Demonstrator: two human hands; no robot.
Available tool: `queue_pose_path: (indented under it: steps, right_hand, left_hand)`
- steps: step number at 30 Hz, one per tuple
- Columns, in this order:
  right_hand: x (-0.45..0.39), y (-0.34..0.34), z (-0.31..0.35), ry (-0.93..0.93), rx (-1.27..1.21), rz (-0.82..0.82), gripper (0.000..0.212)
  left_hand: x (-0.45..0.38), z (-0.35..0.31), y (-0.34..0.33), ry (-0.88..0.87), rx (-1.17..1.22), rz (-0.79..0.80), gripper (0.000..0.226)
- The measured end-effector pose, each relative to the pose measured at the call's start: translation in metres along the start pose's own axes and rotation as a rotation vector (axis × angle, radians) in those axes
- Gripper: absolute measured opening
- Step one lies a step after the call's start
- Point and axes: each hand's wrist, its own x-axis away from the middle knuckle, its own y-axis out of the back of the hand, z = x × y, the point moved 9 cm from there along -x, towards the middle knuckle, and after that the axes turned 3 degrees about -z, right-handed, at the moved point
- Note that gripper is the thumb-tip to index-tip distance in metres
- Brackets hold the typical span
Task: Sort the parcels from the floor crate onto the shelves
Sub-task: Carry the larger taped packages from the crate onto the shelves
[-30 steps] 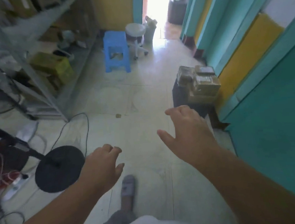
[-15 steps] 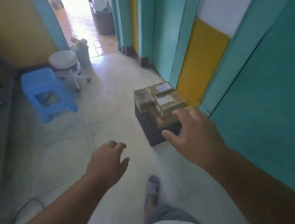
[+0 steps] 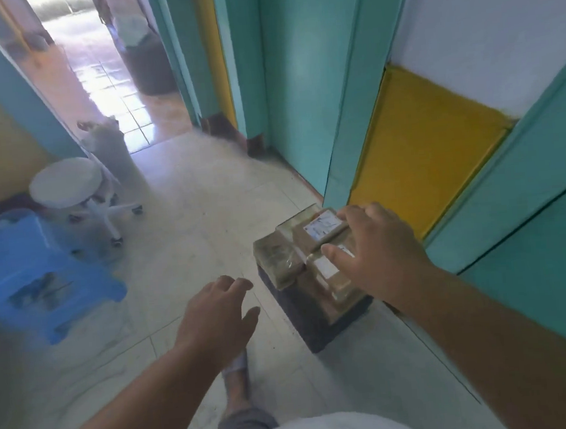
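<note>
A dark floor crate (image 3: 312, 320) stands against the teal wall, piled with several brown taped parcels. The top parcel (image 3: 320, 231) carries a white label; another parcel (image 3: 276, 257) lies to its left. My right hand (image 3: 376, 257) reaches over the pile with fingers spread, hovering at the labelled parcels and hiding part of them; it holds nothing. My left hand (image 3: 215, 316) hangs in the air left of the crate, fingers relaxed and empty. The shelves are out of view.
A blue plastic stool (image 3: 36, 277) and a white round swivel stool (image 3: 69, 187) stand at the left. A grey bin (image 3: 110, 150) sits by the open doorway. The teal and yellow wall (image 3: 422, 156) runs close along the right. My foot (image 3: 234, 370) is on the tiled floor.
The view swung right, away from the metal shelves, and closed in on the crate. My right hand moved forward over the parcels; my left hand followed beside it.
</note>
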Motion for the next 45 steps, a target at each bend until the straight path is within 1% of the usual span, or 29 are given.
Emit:
queue_pose_path:
  steps: [4,7,10,12,14,16,19,21,24,25,27,29,30,32,34,36,37,39,41,43,44,45]
  right_hand:
    - [-0.078,-0.027,-0.007,-0.139,0.008,-0.026,0.058]
    - [-0.122,-0.032,-0.017,-0.243,0.009,-0.041,0.056]
    - [-0.147,-0.035,-0.035,-0.360,-0.014,-0.083,0.055]
    - [-0.160,-0.049,-0.050,-0.428,-0.027,-0.082,0.054]
    - [-0.176,-0.073,-0.064,-0.478,-0.042,-0.035,0.054]
    - [-0.198,-0.103,-0.075,-0.479,-0.053,0.001,0.054]
    - [-0.230,-0.151,-0.098,-0.494,-0.079,0.044,0.052]
    - [-0.245,-0.184,-0.121,-0.538,-0.080,0.066,0.051]
    - [-0.263,-0.240,-0.152,-0.614,-0.108,0.122,0.048]
    - [-0.268,-0.261,-0.164,-0.639,-0.121,0.150,0.047]
    - [-0.280,-0.305,-0.189,-0.673,-0.136,0.199,0.049]
    - [-0.292,-0.343,-0.211,-0.694,-0.143,0.237,0.057]
    - [-0.297,-0.359,-0.220,-0.706,-0.138,0.258,0.062]
    - [-0.303,-0.387,-0.235,-0.719,-0.100,0.357,0.067]
    - [-0.307,-0.407,-0.244,-0.733,-0.053,0.439,0.065]
    - [-0.309,-0.411,-0.251,-0.759,-0.040,0.416,0.060]
    - [-0.310,-0.409,-0.252,-0.765,-0.045,0.380,0.058]
    - [-0.311,-0.397,-0.248,-0.764,-0.082,0.282,0.051]
    - [-0.310,-0.374,-0.235,-0.754,-0.162,0.178,0.039]
    - [-0.306,-0.338,-0.215,-0.748,-0.255,0.085,0.026]
    - [-0.303,-0.318,-0.202,-0.754,-0.290,0.060,0.024]
    - [-0.299,-0.296,-0.189,-0.758,-0.306,0.043,0.025]
  left_hand:
    - [-0.126,0.028,-0.012,-0.177,-0.075,0.102,0.050]
    - [-0.212,0.043,-0.017,-0.256,-0.106,0.177,0.047]
    - [-0.269,0.036,-0.026,-0.347,-0.130,0.248,0.047]
    - [-0.300,0.026,-0.041,-0.404,-0.128,0.309,0.047]
    - [-0.326,0.017,-0.063,-0.424,-0.120,0.364,0.045]
    - [-0.347,0.015,-0.092,-0.421,-0.128,0.402,0.043]
    - [-0.373,0.019,-0.144,-0.394,-0.128,0.465,0.047]
    - [-0.390,0.021,-0.180,-0.369,-0.110,0.516,0.045]
    - [-0.414,0.027,-0.235,-0.250,-0.033,0.608,0.038]
    - [-0.422,0.028,-0.254,-0.197,0.000,0.626,0.040]
    - [-0.440,0.028,-0.291,-0.110,0.070,0.651,0.054]
    - [-0.450,0.024,-0.319,-0.078,0.120,0.674,0.062]
    - [-0.453,0.023,-0.331,-0.077,0.132,0.687,0.062]
    - [-0.455,0.022,-0.349,-0.035,0.168,0.720,0.059]
    - [-0.455,0.028,-0.364,0.112,0.290,0.769,0.052]
    - [-0.451,0.033,-0.371,0.326,0.513,0.795,0.049]
    - [-0.451,0.035,-0.370,0.398,0.606,0.777,0.047]
    - [-0.451,0.040,-0.359,0.459,0.701,0.726,0.042]
    - [-0.444,0.050,-0.338,0.568,0.835,0.671,0.039]
    - [-0.431,0.060,-0.308,0.762,1.021,0.616,0.031]
    - [-0.424,0.062,-0.289,0.832,1.097,0.608,0.025]
    - [-0.416,0.061,-0.267,0.851,1.144,0.617,0.020]
